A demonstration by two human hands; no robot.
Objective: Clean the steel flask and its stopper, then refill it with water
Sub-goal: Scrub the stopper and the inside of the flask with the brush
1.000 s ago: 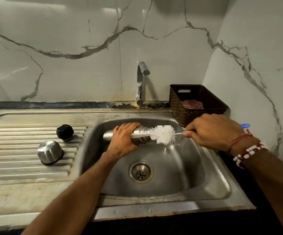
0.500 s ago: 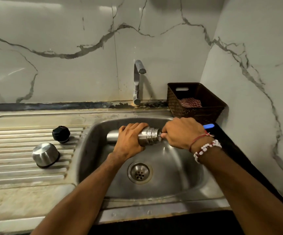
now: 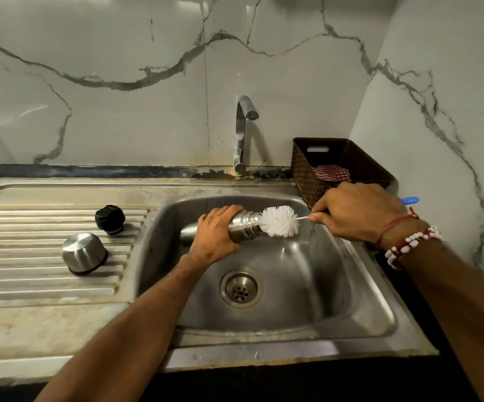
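Your left hand is wrapped tight around the steel flask, holding it sideways over the sink, mouth pointing right, base toward the sink's left wall. Threaded neck shows just past your fingers.

Your right hand is clenched on the brush, pinching its thin wire stem; blue handle end sticks out behind the hand. White bristle head sits at the flask mouth, nearly all of it outside, left end touching the rim. Can't tell if the tip is inside the neck.

Stopper, black, stands on the ribbed drainboard left of the sink, near the basin edge. Steel cap lies upside down on the drainboard too, in front of & left of the stopper, apart from it.

Tap stands behind the basin, spout over the back edge; no water visible. Drain sits in the basin floor below the flask. Brown basket at back right corner, w/ red-white checked cloth inside. Red thread & bead bracelet on your right wrist.
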